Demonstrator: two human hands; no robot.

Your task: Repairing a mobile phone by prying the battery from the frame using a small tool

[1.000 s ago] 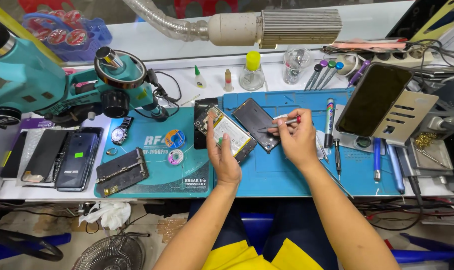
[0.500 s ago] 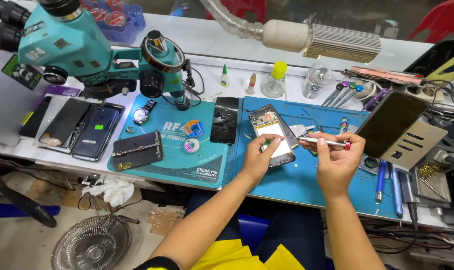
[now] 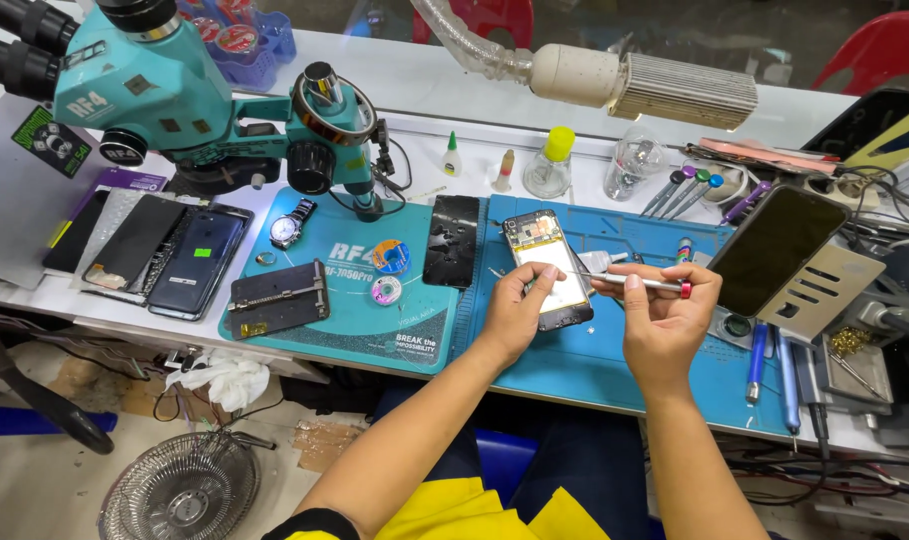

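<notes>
Teal microscope (image 3: 164, 90), blue mat (image 3: 614, 370), red-tipped silver screwdriver (image 3: 639, 284).

Opened phone (image 3: 547, 268) flat on blue mat; slim silver screwdriver (image 3: 634, 284) level above it
</notes>
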